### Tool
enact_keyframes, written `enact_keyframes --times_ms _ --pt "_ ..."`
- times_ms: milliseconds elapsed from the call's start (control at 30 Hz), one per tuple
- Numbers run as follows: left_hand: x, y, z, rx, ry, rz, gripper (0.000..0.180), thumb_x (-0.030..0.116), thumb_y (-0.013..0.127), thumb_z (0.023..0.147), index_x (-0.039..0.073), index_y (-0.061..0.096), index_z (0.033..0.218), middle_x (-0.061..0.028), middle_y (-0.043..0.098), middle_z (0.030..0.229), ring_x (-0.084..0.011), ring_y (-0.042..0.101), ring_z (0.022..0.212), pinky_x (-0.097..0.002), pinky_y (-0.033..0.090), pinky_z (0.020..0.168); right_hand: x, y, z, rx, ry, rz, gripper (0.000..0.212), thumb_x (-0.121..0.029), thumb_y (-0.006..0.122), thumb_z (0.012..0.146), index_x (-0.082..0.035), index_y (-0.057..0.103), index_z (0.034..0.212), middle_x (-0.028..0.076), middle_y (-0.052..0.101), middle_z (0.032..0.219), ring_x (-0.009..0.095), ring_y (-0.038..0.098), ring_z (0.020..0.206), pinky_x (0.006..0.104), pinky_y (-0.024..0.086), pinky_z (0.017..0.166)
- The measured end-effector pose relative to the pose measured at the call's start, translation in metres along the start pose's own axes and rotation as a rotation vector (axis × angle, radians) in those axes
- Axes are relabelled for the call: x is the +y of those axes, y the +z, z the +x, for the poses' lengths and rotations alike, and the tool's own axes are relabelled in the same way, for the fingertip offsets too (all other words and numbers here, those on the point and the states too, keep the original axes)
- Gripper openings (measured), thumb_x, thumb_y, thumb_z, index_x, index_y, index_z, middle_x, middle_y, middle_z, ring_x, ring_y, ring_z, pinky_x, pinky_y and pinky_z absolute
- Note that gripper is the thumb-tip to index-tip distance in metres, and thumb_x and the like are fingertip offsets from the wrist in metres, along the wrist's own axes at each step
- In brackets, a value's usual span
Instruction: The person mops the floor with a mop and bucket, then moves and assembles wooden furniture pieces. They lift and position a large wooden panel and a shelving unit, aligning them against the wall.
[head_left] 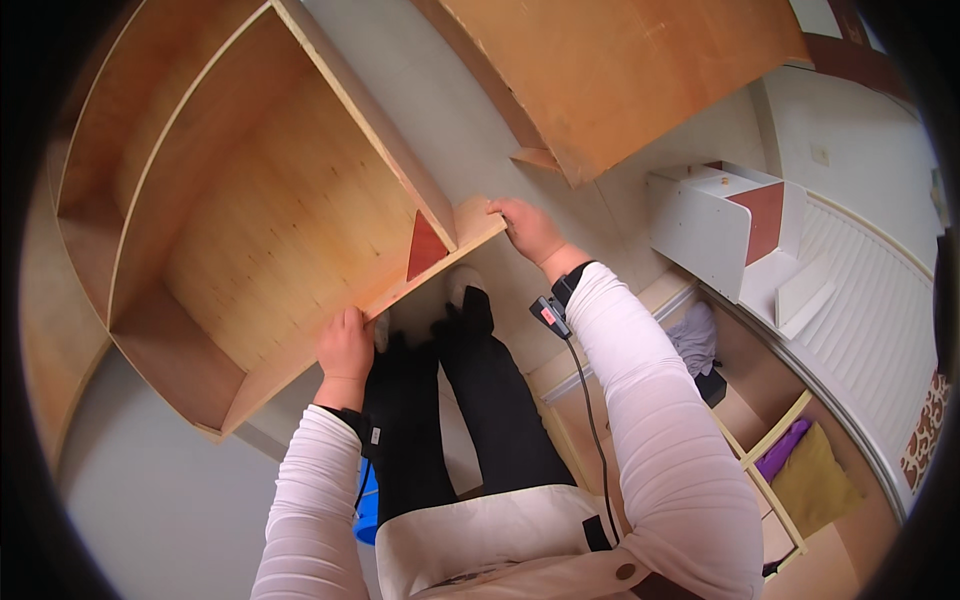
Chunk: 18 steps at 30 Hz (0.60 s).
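Note:
An open wooden shelf unit (285, 215) with several compartments fills the left of the head view. My left hand (345, 348) is closed on its near board edge, the thumb side against the wood. Further along that same edge, my right hand (528, 228) curls its fingers over the corner where the board sticks out past the side panel. A small red triangular piece (427, 247) shows inside the unit near that corner. The undersides of the edge and some of my fingertips are hidden.
A large wooden panel or cabinet (640, 70) stands ahead. To the right are a white box-like unit (705, 215) and an open drawer with grey cloth (692, 338) and a mustard cushion (815, 480). A cable (600, 430) hangs from my right wrist. Something blue (368, 510) is by my left leg.

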<state>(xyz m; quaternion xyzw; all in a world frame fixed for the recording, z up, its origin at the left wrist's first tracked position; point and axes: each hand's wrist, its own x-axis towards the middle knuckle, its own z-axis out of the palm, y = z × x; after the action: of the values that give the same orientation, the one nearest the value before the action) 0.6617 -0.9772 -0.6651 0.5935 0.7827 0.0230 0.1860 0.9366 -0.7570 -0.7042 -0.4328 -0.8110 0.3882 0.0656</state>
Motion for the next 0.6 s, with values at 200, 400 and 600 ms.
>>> enact_keyframes --times_ms 200,400,600 --pt "0.001 0.033 0.012 -0.067 0.048 -0.019 0.023 0.029 0.065 0.078 0.013 0.05 0.072 -0.0045 0.058 0.071 -0.0249 0.058 0.065 -0.0372 0.047 0.054 0.02 0.021 -0.006 0.044 0.102 -0.084 0.039 -0.002 0.056 0.077 -0.008 0.052 0.115 0.017 0.06 0.105 0.035 0.059 0.089 0.038 0.049 0.074" --pt "-0.023 0.036 0.007 -0.17 -0.049 -0.283 0.029 0.031 0.068 0.078 0.009 0.058 0.095 -0.0101 0.062 0.088 -0.0315 0.059 0.081 -0.0402 0.048 0.069 -0.066 0.051 -0.033 0.127 1.196 1.005 0.073 -0.008 0.064 0.077 0.004 0.023 0.136 0.018 0.047 0.126 0.026 0.058 0.097 0.034 0.05 0.076" --pt "-0.139 0.015 -0.07 0.195 -1.024 -0.442 0.062 0.039 0.063 0.081 -0.006 0.048 0.121 -0.0199 0.055 0.117 -0.0314 0.053 0.106 -0.042 0.042 0.089 -0.135 0.105 0.007 0.276 1.205 1.116 0.046 -0.033 0.056 0.089 -0.001 0.038 0.118 0.017 0.047 0.12 0.031 0.055 0.102 0.0415 0.049 0.083"
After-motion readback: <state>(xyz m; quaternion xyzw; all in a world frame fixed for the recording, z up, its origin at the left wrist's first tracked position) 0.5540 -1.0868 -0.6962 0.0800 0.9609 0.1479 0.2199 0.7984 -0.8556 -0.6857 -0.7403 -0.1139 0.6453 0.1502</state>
